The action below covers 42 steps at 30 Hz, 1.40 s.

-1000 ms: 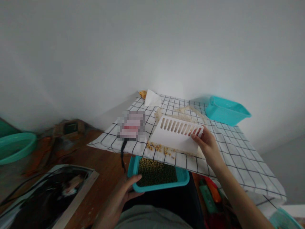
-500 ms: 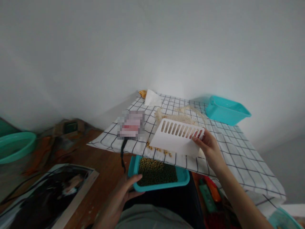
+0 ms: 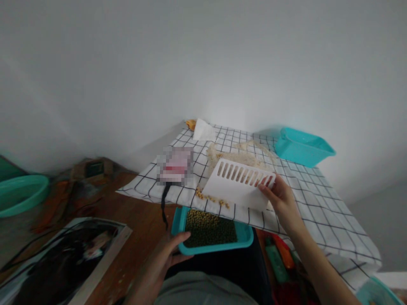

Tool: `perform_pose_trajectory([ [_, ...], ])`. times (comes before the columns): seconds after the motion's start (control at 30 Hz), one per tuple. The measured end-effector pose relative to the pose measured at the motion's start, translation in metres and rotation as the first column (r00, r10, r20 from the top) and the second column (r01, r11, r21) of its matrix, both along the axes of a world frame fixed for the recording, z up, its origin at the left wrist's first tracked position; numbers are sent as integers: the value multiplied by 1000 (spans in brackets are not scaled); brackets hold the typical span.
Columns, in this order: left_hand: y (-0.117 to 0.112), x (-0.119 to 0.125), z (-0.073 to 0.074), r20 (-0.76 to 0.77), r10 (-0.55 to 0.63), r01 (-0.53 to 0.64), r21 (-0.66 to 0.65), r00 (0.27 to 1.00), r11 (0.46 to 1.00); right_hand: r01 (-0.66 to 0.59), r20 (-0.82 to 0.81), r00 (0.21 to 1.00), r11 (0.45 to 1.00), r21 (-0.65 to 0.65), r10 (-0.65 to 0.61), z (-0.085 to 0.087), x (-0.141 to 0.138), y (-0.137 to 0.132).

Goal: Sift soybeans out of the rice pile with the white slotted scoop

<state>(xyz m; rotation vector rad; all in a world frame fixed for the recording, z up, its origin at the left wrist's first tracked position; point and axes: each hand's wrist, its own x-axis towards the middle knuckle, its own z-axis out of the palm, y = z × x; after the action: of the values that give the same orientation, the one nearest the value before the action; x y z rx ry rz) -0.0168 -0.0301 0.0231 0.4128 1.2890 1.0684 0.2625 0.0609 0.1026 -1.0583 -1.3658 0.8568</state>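
Gripped at the near left corner by the left hand (image 3: 167, 250), thumb over the rim, fingers underneath: teal tray (image 3: 219, 247). Just above a dark-clothed lap (image 3: 229, 271); cannot tell if resting on it. Filled with round yellow beans (image 3: 200, 219) toward the far left, small dark green beans (image 3: 211, 236) toward the near side. Probably weighty when this full, liable to spill if tipped; best taken level, by the rim, with support from below. Just beyond the tray: white slotted panel (image 3: 237, 192), tilted, pinched at its right end by the right hand (image 3: 281, 199), thumb in front, fingers mostly hidden behind. Likely thin moulded plastic, light, stiff, smooth enough to slip; best held by the slotted edge. Tapered outline, row of rounded slots, plain flat face below. Close beyond the tray: loose yellow beans (image 3: 199, 193), hard-looking, apt to roll, scattered over checked cloth (image 3: 318, 199), woven and lightly creased. Farther beyond the tray: pale net-like material (image 3: 216, 157), rough and crumpled. Far right of the tray: smooth teal basin (image 3: 300, 149), flared at the rim.
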Motion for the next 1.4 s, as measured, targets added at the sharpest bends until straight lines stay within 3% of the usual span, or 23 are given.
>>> perform_pose_trajectory([
  [0.23, 0, 1, 6, -12, -7, 7, -4, 1000, 1000, 18, -3, 1000, 1000, 4, -18, 0, 0, 0],
  [0.37, 2, 0, 1, -8, -33, 33, -44, 999, 998, 20, 13, 1000, 1000, 9, -20, -2, 2, 2],
  [0.5, -1, -4, -5, 11, -32, 32, 9, 999, 999, 77, 14, 997, 997, 29, -78, -2, 5, 2],
  [0.63, 0, -8, -7, 17, -74, 74, -5, 997, 997, 40, 31, 999, 999, 1, -40, -2, 1, -4],
  [0.8, 5, -11, -12, 25, -6, 7, -29, 1000, 1000, 77, 24, 997, 997, 21, -78, 1, 3, -7],
  [1.0, 8, -8, -17, 1, -5, 5, -62, 1000, 998, 69, 57, 996, 998, -8, -68, 4, 8, -16],
  [1.2, 9, -6, -15, 3, -11, 11, -76, 1000, 997, 127, 91, 987, 991, 35, -129, 2, 17, -17],
  [1.4, 7, -3, -7, 3, 2, -2, -56, 1000, 998, 110, 115, 987, 994, 11, -110, -4, 20, -16],
])
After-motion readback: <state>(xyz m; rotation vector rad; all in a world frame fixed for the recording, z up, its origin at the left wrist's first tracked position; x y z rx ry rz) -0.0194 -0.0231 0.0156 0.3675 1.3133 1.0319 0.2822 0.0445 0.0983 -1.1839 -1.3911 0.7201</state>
